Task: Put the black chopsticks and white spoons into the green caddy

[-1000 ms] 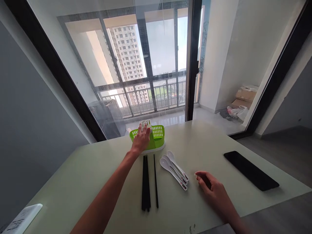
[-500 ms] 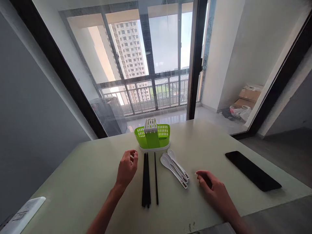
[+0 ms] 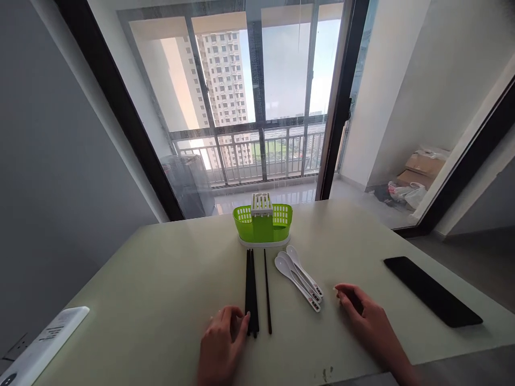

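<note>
My left hand (image 3: 224, 340) is at the near end of a bundle of black chopsticks (image 3: 251, 289). Its fingers are bent with a gap to the thumb, and the thumb tip meets the bundle's left edge. A single black chopstick (image 3: 267, 295) lies just right of the bundle. Three white spoons (image 3: 300, 281) with printed handle ends lie fanned together farther right. My right hand (image 3: 364, 316) rests on the table to the right of the spoons, loosely curled, with nothing visible in it. Behind the chopsticks stands a green basket caddy (image 3: 263, 228) with a white slotted top.
A long black flat object (image 3: 432, 292) lies on the table (image 3: 169, 289) at the right. At the left edge is a white power strip-like object (image 3: 56, 343). Glass doors stand beyond the table, with cardboard boxes (image 3: 422, 166) and plastic bags on the floor behind them.
My left hand has moved back toward me, from beside the far end of the chopsticks to their near end. My right hand stays by the spoons. The view has shifted slightly left.
</note>
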Demonstrator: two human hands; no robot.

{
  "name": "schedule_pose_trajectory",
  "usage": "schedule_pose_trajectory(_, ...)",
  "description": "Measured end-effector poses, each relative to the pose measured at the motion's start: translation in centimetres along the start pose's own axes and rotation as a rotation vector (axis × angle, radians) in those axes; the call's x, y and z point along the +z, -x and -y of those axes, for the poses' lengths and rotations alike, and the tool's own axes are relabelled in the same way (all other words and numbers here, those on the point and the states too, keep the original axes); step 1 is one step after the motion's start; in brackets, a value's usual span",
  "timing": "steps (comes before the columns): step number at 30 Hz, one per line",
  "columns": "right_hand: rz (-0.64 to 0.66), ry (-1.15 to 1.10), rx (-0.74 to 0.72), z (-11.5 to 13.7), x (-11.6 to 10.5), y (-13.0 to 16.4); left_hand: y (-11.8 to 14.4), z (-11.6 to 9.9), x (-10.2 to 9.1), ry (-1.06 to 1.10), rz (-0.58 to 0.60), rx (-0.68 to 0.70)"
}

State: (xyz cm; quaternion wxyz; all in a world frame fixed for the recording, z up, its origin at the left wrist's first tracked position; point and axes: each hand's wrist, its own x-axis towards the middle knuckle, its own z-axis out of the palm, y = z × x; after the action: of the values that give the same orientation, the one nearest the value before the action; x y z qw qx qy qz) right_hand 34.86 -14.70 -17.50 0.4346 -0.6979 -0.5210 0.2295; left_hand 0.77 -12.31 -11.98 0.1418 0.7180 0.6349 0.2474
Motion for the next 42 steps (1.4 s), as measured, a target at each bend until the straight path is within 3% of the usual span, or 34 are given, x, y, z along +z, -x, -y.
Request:
schedule_pose_trajectory(22,-0.003,0.011,0.015,0.1,-0.1,0.2,0.1,0.6,0.0,0.053,0.034,-0.066)
schedule_pose_trajectory(33,-0.017,0.017,-0.017,-0.2,0.1,0.0,0.3,1.4,0.6,0.049,-0.12,-0.045)
schedule_pose_trajectory(42,-0.02,-0.02,-0.018,0.5,-0.1,0.2,0.1,1.4,0.9,-0.015,-0.074,-0.048)
